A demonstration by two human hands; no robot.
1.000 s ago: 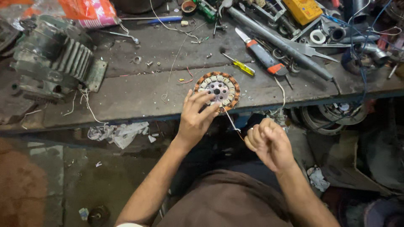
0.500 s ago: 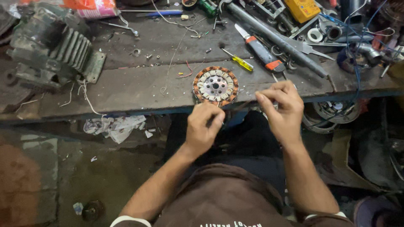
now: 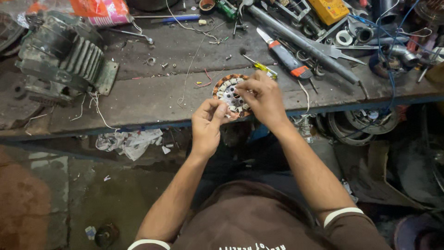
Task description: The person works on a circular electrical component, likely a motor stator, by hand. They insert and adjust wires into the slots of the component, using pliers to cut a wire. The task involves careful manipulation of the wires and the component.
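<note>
Stator [image 3: 227, 92]: round wound disc, copper coils and pale slots around a hub; lies flat, face up, at the counter's [image 3: 152, 99] near edge. No long axis.
Right hand [image 3: 264, 98]: your grip rests on the disc's right rim, fingers curled and pinching at the windings.
Left hand [image 3: 206, 126]: just below the disc's near-left edge, fingertips pressed together; whether on wire, cannot tell.
Nearby: yellow-handled screwdriver [image 3: 260, 66] just behind; grey finned motor [image 3: 64, 60] far left.
</note>
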